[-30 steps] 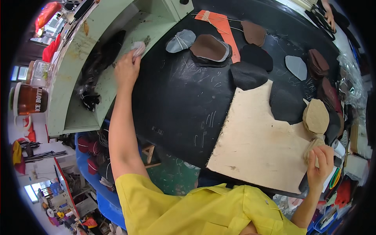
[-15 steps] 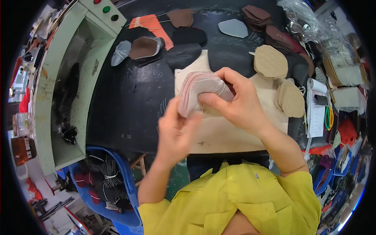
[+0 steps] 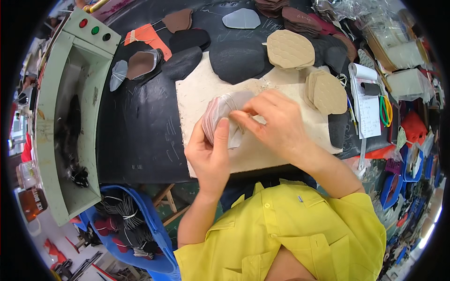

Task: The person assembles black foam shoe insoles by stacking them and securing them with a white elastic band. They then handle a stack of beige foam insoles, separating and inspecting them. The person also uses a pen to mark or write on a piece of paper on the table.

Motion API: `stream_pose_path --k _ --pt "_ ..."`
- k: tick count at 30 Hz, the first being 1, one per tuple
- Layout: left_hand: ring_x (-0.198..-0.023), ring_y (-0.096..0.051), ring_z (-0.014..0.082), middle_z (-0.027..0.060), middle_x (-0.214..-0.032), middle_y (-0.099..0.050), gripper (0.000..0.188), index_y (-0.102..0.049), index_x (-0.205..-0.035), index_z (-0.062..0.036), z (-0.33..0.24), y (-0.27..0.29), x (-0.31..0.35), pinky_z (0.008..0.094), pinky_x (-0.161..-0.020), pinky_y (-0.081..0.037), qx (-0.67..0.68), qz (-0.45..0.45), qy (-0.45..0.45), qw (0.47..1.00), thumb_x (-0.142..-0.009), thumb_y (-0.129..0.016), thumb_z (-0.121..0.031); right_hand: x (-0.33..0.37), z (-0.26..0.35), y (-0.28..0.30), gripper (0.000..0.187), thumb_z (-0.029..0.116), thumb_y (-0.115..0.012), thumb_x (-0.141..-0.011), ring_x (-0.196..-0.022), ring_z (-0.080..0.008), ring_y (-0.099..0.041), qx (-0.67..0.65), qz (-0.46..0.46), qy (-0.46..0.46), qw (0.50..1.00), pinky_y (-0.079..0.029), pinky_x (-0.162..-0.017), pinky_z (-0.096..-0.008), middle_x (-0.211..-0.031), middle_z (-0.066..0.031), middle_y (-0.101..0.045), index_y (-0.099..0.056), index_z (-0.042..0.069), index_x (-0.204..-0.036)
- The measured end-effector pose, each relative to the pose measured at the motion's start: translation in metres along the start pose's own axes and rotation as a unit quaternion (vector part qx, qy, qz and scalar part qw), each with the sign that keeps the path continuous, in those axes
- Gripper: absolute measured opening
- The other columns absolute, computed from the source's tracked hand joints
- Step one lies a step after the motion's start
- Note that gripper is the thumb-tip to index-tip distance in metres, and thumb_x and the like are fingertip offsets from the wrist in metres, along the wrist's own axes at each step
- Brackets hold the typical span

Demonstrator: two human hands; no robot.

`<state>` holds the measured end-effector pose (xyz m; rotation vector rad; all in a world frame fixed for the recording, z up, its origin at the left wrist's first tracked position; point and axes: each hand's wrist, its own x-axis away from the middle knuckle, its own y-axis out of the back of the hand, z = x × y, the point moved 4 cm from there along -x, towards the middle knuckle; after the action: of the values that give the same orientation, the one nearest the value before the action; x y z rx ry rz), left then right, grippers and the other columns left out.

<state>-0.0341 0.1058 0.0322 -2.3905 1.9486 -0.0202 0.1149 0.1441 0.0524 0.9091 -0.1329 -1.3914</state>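
A stack of thin pale grey and pinkish cut fabric pieces [image 3: 213, 114] is held up over a cream board. My left hand [image 3: 208, 150] wraps its left side, thumb on the front face and fingers behind. Over the stack's face runs a thin light string [image 3: 230, 102]. My right hand [image 3: 274, 119] is closed in a pinch at the stack's right part, thumb and forefinger on the string; its fingertips partly cover the spot. The cream board [image 3: 262, 157] lies on the black table under both hands.
Beige quilted pieces [image 3: 290, 49] and a second beige pile [image 3: 330, 93] lie right. Black pieces [image 3: 236, 61] lie beyond the board. A green-grey metal cabinet [image 3: 44, 126] stands left, above a blue bin [image 3: 164, 243] of bundled dark pieces. A notepad [image 3: 370, 112] rests at right.
My left hand has closed around the stack's left side. My right hand has let go of its grip on the stack and now pinches at the string. The view has shifted a little.
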Motion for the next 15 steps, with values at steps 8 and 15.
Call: stream_pose_path --k 8,15 --pt "-0.09 -0.061 0.0116 0.0116 -0.106 -0.068 0.031 -0.06 -0.119 0.0096 -0.002 0.014 0.028 0.0259 -0.082 -0.049 -0.102 -0.144 -0.125 0.976 -0.091 -0.064 -0.002 -0.023 0.008 -0.02 0.012 0.004 -0.068 -0.072 -0.062 -0.0233 -0.059 0.074 -0.083 0.107 0.988 -0.048 -0.054 -0.0349 -0.072 -0.0065 -0.058 -0.057 0.006 -0.077" --pt "-0.104 -0.064 0.0226 0.0172 -0.116 -0.063 0.034 -0.055 -0.118 0.0098 -0.013 0.079 0.045 0.0349 -0.09 -0.052 -0.017 -0.282 -0.192 0.94 -0.1 -0.057 -0.019 -0.068 0.065 -0.084 0.012 0.011 -0.066 -0.07 -0.062 -0.0218 -0.063 0.073 -0.053 0.179 0.98 -0.049 -0.048 -0.0339 -0.069 -0.005 -0.057 -0.054 0.007 -0.071"
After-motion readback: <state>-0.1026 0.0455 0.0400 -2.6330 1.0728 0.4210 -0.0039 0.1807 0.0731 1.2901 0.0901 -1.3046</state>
